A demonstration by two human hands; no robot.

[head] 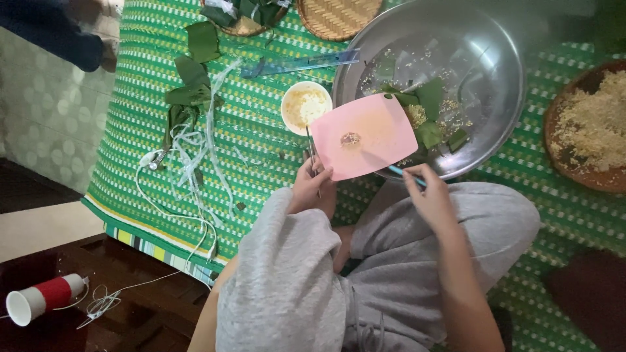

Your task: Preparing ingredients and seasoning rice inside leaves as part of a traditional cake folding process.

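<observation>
Left hand (313,186) gripping the near edge of a pink cutting board (363,135) tipped over the rim of a metal basin (495,58), right hand (427,195) closed on a blue-handled tool (404,175), small bowl (305,106) just beside the board on the green mat (150,124).

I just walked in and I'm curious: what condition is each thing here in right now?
Pink cutting board: held by left hand, small food lump on it.
Right hand: holds a blue stick.
Metal basin: holds leaf pieces, scattered grains.
White bowl: filled, yellow.
Paper cup: tipped over.
</observation>
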